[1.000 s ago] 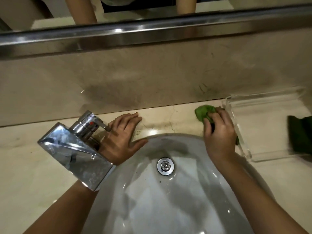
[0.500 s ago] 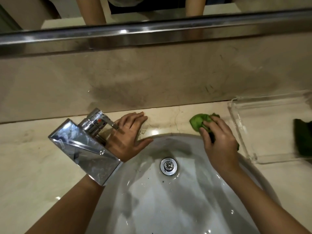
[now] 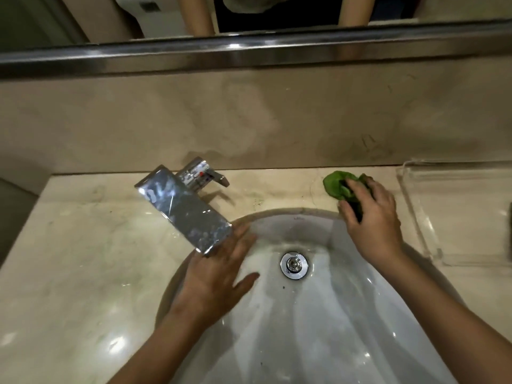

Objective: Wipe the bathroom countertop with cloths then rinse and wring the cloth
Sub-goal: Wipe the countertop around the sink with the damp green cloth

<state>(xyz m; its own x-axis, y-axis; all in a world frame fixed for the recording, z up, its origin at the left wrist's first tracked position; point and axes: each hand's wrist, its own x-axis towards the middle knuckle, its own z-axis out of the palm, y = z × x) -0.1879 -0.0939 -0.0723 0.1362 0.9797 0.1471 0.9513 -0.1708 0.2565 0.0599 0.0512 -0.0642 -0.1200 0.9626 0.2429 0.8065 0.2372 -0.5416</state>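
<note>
A bunched green cloth [image 3: 336, 185] lies on the beige marble countertop [image 3: 83, 259] behind the right rim of the white sink [image 3: 318, 328]. My right hand [image 3: 372, 220] presses down on it, fingers curled over the cloth. My left hand [image 3: 219, 275] hovers flat over the sink's left side, just under the tip of the chrome tap [image 3: 184, 209], fingers spread and holding nothing. No water runs from the tap.
A clear plastic tray [image 3: 432, 217] stands on the countertop at the right, close to my right hand. The chrome drain [image 3: 293, 265] sits at the back of the basin. A beige backsplash and a mirror with a steel rail [image 3: 249, 55] rise behind.
My left hand has left the countertop beside the tap's base and moved back over the basin. My right hand keeps the cloth on the counter near the tray. The view shifted left.
</note>
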